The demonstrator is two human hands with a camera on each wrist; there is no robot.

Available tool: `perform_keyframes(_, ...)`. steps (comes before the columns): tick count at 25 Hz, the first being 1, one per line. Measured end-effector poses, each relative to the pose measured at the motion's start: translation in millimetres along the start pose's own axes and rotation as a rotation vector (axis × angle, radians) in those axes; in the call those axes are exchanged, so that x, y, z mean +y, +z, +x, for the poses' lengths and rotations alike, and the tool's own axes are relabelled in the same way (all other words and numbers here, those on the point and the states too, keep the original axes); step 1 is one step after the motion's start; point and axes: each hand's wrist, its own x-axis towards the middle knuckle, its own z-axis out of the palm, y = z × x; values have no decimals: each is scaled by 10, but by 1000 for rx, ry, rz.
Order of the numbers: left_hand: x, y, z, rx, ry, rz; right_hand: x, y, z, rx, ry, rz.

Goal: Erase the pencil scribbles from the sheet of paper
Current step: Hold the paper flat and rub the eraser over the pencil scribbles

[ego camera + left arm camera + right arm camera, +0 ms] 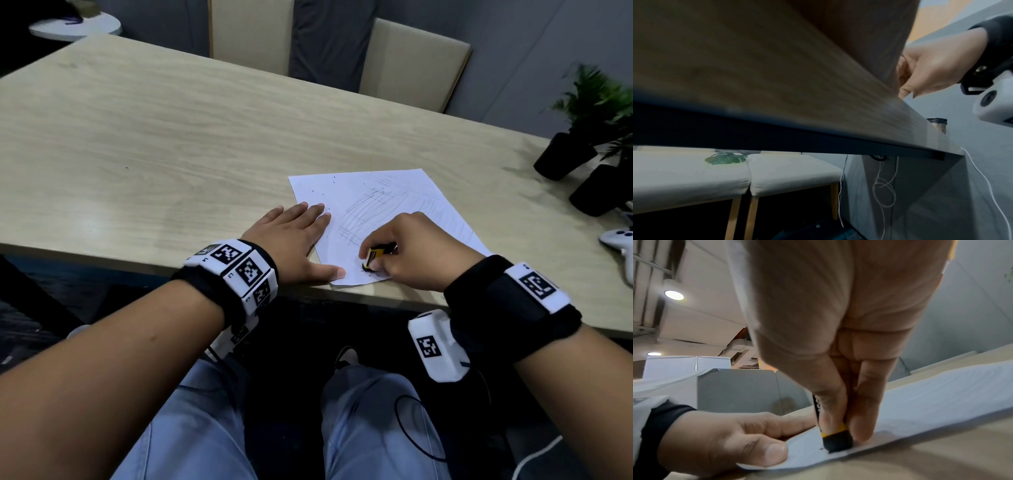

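Observation:
A white sheet of paper [373, 219] with faint pencil scribbles [370, 209] lies near the table's front edge. My left hand [294, 240] lies flat with straight fingers on the sheet's left edge, thumb [764, 452] pressing its near corner. My right hand [411, 250] pinches a black eraser in a yellow sleeve [371, 257] and holds its black tip [837, 443] down on the paper [920, 410] near the front corner. In the left wrist view the table edge fills the frame and only my right hand [931, 73] shows.
The wooden table [154, 137] stretches wide to the left and back. Two dark pots with green plants [582, 137] stand at the right edge, with a white game controller [620, 243] nearby. Chairs [411, 65] stand behind the table.

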Motion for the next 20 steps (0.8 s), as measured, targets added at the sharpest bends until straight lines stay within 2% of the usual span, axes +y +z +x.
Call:
perform_keyframes(3,-1,1,2,1,-1,1,-5,-59,-77,-52,7,-15)
perform_keyframes(8,-5,-1,-3,-3,2,1,-99,-27,73,117,-11,79)
perform_keyframes(16,3,-1,2,-2,2,2,-52,-57,-56,-22,36,-14)
perform_keyframes(20,5,-9,-9,-14,1,-2,-133,18,103,125,-3,66)
